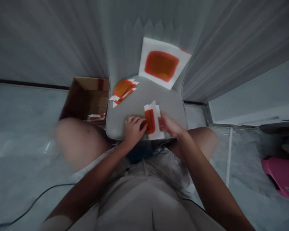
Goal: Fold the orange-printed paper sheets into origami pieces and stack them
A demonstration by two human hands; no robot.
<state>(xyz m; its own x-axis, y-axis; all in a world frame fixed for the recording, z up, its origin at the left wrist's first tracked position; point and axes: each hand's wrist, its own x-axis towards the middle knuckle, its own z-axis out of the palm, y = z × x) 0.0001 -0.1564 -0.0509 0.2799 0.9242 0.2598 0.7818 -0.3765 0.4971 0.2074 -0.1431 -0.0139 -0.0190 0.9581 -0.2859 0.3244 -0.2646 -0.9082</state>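
Observation:
A small folded white paper piece with a red-orange patch [150, 121] lies at the front edge of the grey chair seat [118, 123]. My left hand [135, 128] is at its left edge, fingers curled and closed; whether they grip it is hard to tell. My right hand [170, 124] is at its right edge, blurred, with its fingers partly hidden. Farther back on the seat, at the left, is a pile of folded orange, red and white papers [123, 91]. A larger white sheet with an orange-red square [161, 65] leans against the chair's backrest at the back right.
An open cardboard box [86, 96] with some red and white papers [96, 117] inside stands left of the chair. My knees flank the seat. A pink plastic object [283, 176] is at the far right, and a dark cable [38, 199] runs across the floor at the left.

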